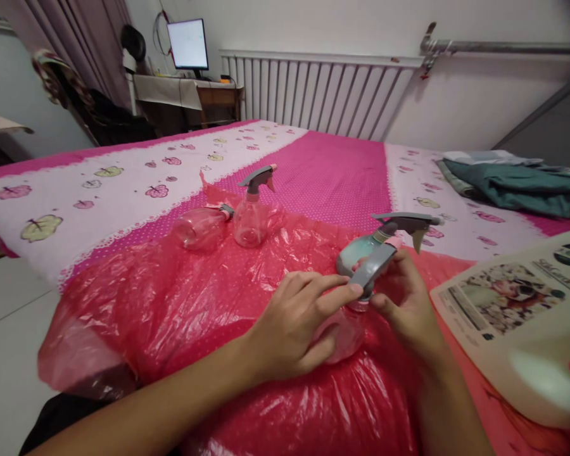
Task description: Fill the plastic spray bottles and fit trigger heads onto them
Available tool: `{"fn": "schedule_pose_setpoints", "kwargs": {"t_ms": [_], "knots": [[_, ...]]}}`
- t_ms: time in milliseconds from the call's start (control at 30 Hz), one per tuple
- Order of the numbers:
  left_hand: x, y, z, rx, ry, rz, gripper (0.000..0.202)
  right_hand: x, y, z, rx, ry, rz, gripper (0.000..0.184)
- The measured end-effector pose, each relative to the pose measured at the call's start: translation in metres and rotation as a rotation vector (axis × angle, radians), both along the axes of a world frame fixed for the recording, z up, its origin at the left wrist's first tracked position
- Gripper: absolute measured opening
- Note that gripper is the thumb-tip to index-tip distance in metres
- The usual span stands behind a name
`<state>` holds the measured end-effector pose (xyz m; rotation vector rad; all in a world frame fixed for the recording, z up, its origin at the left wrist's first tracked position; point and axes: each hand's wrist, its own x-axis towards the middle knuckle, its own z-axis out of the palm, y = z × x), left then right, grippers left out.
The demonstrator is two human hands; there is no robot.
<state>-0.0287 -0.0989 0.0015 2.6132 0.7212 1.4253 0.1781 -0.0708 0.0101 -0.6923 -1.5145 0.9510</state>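
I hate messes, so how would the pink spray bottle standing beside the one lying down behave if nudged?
The standing bottle probably tips easily, its gray trigger head sitting high. It's likely light: its translucent body shows no obvious liquid. The wrinkled red plastic underneath may make it wobble.

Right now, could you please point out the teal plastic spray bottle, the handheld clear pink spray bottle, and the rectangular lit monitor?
Teal plastic spray bottle (356,249), head view: body.
Handheld clear pink spray bottle (350,334), head view: body.
Rectangular lit monitor (188,44), head view: screen.
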Motion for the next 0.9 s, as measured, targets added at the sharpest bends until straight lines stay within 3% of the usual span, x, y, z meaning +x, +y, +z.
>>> {"fn": "schedule_pose_setpoints", "kwargs": {"t_ms": [300, 633, 900], "knots": [[0.0018, -0.0043, -0.0017, 0.063, 0.080, 0.009, 0.062, 0.0100, 0.0001, -0.0065, -0.119, 0.050, 0.142, 0.045], [0.0021, -0.0039, -0.0026, 0.111, 0.084, 0.045, 0.073, 0.0080, 0.0011, -0.0067, -0.063, 0.043, 0.103, 0.047], [0.0010, -0.0076, 0.0014, 0.085, 0.181, 0.033, 0.039, 0.0092, -0.0011, -0.0082, -0.129, 0.034, 0.119, 0.041]]}}
